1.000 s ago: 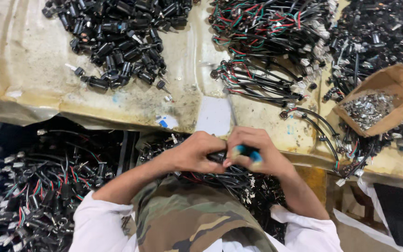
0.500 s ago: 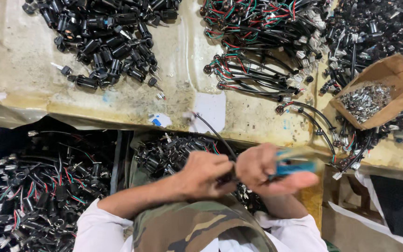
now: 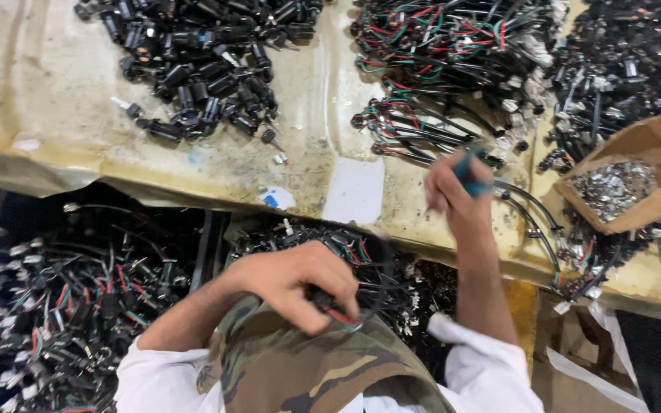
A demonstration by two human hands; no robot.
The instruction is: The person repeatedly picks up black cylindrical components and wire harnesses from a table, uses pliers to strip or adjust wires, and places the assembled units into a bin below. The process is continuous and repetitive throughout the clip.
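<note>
Pinching a short bundle of wires (image 3: 340,310) low over the lap, the left hand (image 3: 296,279) has its fingers curled tight around the black, red and green strands, just above a camouflage cloth (image 3: 323,375). The right hand (image 3: 453,191) is lifted over the table's (image 3: 63,153) front edge, fist closed on a blue-handled tool (image 3: 470,170); the tool's working end is blurred and cannot be made out.

Between the two hands a tangle of black leads (image 3: 369,260) fills a bin below the table edge. A second, larger heap of leads (image 3: 47,306) lies to the left in the dark under the table.

On the table are three piles: black connectors (image 3: 200,69) at the far left, red-and-green harnesses (image 3: 453,53) in the middle, and more black parts (image 3: 621,61) at the right. One cardboard box (image 3: 652,145) of small metal pieces (image 3: 613,183) sits at the right edge, just beside the right hand. One white card (image 3: 355,190) lies flat near the table's front edge, with a small blue-and-white scrap (image 3: 277,199) just left of it. Loose black cables (image 3: 529,206) curl right behind the raised hand, close to the tool.
</note>
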